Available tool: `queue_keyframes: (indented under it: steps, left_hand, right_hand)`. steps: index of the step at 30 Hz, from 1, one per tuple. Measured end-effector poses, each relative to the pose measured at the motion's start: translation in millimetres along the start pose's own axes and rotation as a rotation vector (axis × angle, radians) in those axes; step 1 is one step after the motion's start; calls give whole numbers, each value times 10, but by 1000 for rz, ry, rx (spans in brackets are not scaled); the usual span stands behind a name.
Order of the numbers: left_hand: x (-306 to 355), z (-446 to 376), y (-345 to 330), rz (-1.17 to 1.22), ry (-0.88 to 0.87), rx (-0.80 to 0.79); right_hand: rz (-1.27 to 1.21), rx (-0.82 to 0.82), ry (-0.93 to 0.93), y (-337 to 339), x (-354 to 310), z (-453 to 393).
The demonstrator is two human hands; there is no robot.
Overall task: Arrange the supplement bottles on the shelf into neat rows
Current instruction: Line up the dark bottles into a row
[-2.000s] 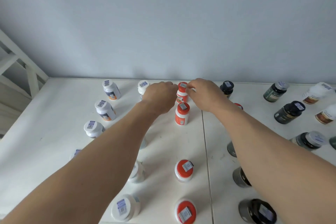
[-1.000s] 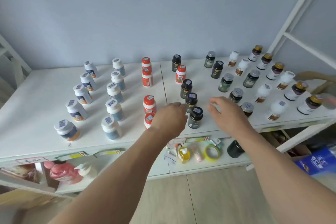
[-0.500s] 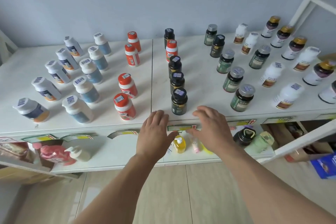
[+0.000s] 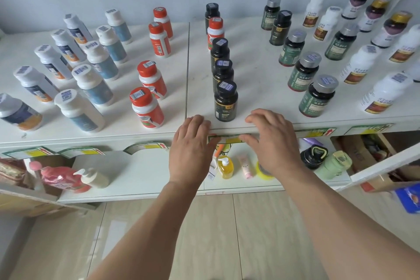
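My left hand [image 4: 189, 150]: fingers relaxed, at near shelf [image 4: 250, 88] edge.
My right hand [image 4: 272, 143]: same, just right.
Black bottle [image 4: 225, 101]: upright, between my fingertips, untouched.

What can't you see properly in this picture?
- Head view: the label text on the black bottle is too small to read.
- The far-left bottle is cut off by the picture's edge.
- The yellow tape roll is partly hidden behind the right hand.
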State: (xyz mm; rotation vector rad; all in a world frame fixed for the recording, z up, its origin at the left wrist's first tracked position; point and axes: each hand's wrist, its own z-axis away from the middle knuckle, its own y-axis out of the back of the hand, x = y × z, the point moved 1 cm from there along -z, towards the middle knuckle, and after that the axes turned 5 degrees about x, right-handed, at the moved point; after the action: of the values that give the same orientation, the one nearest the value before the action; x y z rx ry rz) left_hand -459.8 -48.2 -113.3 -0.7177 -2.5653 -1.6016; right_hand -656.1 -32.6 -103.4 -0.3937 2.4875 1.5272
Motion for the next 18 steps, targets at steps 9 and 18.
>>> queue_keyframes:
  steps: [9, 18]
  left_hand:
    - [50, -18, 69, -10, 39, -33]
    - [208, -268, 529, 78, 173, -380]
  right_hand:
    - [1, -47, -46, 48, -48, -5]
    - [-210, -256, -215, 553, -267, -215]
